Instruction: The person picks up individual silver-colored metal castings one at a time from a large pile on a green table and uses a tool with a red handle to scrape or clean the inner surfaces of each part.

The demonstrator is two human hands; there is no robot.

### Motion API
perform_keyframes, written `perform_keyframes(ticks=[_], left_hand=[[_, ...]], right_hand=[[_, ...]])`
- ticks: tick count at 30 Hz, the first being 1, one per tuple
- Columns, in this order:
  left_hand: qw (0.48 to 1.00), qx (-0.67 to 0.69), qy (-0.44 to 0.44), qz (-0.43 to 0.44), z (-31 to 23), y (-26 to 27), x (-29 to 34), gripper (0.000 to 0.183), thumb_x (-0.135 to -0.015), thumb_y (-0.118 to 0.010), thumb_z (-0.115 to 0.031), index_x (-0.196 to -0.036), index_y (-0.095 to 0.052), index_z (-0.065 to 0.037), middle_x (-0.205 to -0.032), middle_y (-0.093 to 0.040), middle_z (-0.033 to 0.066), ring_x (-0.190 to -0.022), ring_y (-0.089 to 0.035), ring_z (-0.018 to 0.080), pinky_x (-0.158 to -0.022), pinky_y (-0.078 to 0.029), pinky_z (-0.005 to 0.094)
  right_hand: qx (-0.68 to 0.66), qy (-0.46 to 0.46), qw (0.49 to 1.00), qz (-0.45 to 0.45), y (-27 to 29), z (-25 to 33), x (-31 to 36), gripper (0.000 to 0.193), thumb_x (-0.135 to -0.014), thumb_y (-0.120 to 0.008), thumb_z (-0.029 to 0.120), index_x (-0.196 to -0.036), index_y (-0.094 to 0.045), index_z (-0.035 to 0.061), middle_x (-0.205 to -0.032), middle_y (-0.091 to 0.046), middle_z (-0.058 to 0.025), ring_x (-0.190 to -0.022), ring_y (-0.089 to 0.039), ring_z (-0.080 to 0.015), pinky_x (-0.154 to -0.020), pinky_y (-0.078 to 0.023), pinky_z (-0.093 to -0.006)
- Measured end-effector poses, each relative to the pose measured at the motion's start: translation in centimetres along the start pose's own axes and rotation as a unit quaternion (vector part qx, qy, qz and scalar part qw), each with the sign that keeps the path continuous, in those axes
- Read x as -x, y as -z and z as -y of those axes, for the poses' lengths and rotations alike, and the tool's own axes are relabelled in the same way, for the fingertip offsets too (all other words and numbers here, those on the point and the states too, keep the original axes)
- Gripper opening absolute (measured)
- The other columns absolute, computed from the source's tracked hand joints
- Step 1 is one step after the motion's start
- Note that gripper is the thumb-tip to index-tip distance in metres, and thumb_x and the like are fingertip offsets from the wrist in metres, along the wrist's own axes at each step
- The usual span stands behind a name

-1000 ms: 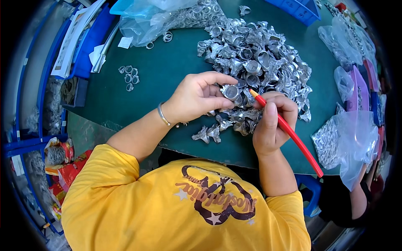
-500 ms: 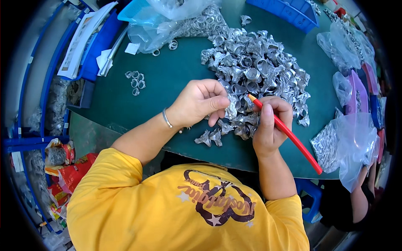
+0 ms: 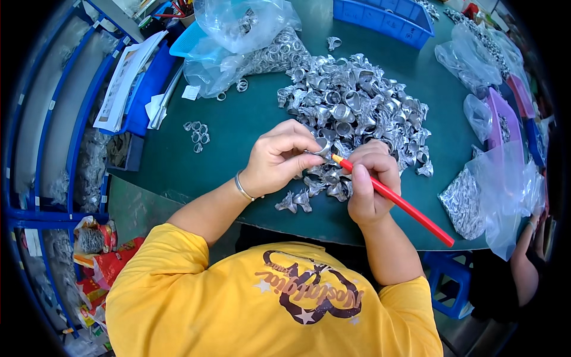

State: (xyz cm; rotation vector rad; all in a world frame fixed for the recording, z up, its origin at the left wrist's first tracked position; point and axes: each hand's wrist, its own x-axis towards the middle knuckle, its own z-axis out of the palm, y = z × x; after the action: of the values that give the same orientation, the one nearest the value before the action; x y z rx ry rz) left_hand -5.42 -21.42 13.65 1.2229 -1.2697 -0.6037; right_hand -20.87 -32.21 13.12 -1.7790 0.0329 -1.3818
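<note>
Between thumb and fingers, my left hand (image 3: 284,156) pinches a silvery metal ring (image 3: 323,147). My right hand (image 3: 375,184) grips a red pencil (image 3: 410,212), whose yellowish tip points at the ring and looks close to or touching it. Beyond both hands spreads a big heap of silvery metal rings (image 3: 357,98), many with wide sculpted heads. A couple of loose pieces (image 3: 294,201) lie just in front of the heap, near the table edge. Fingers partly cover the held ring.
Several small rings (image 3: 197,135) sit apart on the green table (image 3: 238,119). A clear bag of rings (image 3: 276,52) lies at the far left, a blue bin (image 3: 383,21) at the back. Plastic bags (image 3: 502,196) line the right; blue shelving (image 3: 50,119) stands left. Another person's arm (image 3: 526,268) shows right.
My left hand has raised a ring from the heap's near edge and now shows it clearly. The right hand has brought the pencil tip left, to the ring. The view has shifted slightly.
</note>
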Motion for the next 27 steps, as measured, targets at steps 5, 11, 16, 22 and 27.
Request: perform_keyframes(ticks=[5,11,16,22,27], left_hand=[[0.999,0.024,0.021,0.000,-0.1,-0.2,0.0,0.015,-0.077,-0.071,0.003,-0.090,-0.066,0.000,-0.094,-0.057,0.0063,-0.076,-0.056,0.0082,-0.061,-0.046,0.0186],[0.997,0.052,0.052,-0.005,0.0,-0.4,0.3,0.014,-0.077,-0.071,0.003,-0.089,-0.066,0.001,-0.094,-0.057,0.0059,-0.074,-0.056,0.0073,-0.060,-0.045,0.0180],[0.981,-0.131,-0.081,-0.119,-0.6,1.3,-1.0,0.020,-0.075,-0.075,-0.001,-0.091,-0.063,-0.002,-0.091,-0.058,0.0049,-0.079,-0.057,0.0094,-0.065,-0.047,0.0212],[0.855,-0.257,-0.248,-0.375,-2.1,11.1,-11.8,0.030,-0.073,-0.073,-0.002,-0.101,-0.062,-0.001,-0.088,-0.056,0.0065,-0.071,-0.060,0.0150,-0.065,-0.050,0.0259],[0.863,-0.469,0.001,-0.185,-3.1,14.9,-11.5,0.032,-0.079,-0.070,-0.012,-0.108,-0.063,0.000,-0.087,-0.068,0.0076,-0.077,-0.064,0.0134,-0.070,-0.051,0.0256]], right_hand=[[0.034,0.002,0.999,0.017,-0.2,0.3,-0.1,0.007,-0.078,-0.059,0.001,-0.082,-0.054,0.0035,-0.074,-0.061,-0.0086,-0.064,-0.054,-0.0221,-0.068,-0.040,-0.0339],[0.114,0.000,0.993,0.010,-0.1,-0.1,0.5,0.007,-0.077,-0.059,-0.002,-0.080,-0.055,0.0039,-0.072,-0.058,-0.0084,-0.064,-0.054,-0.0231,-0.067,-0.040,-0.0343],[0.038,-0.077,0.995,-0.046,-0.3,-0.1,0.4,0.004,-0.080,-0.057,0.000,-0.081,-0.054,0.0027,-0.074,-0.059,-0.0098,-0.066,-0.053,-0.0235,-0.068,-0.040,-0.0338],[0.066,-0.127,0.989,-0.042,-0.3,-0.4,0.7,0.003,-0.081,-0.058,0.002,-0.079,-0.056,0.0011,-0.075,-0.059,-0.0111,-0.069,-0.053,-0.0238,-0.068,-0.041,-0.0333],[0.060,-0.131,0.988,-0.049,-0.7,-0.6,0.7,0.007,-0.086,-0.056,0.004,-0.083,-0.055,-0.0013,-0.078,-0.056,-0.0106,-0.069,-0.053,-0.0184,-0.064,-0.043,-0.0284]])
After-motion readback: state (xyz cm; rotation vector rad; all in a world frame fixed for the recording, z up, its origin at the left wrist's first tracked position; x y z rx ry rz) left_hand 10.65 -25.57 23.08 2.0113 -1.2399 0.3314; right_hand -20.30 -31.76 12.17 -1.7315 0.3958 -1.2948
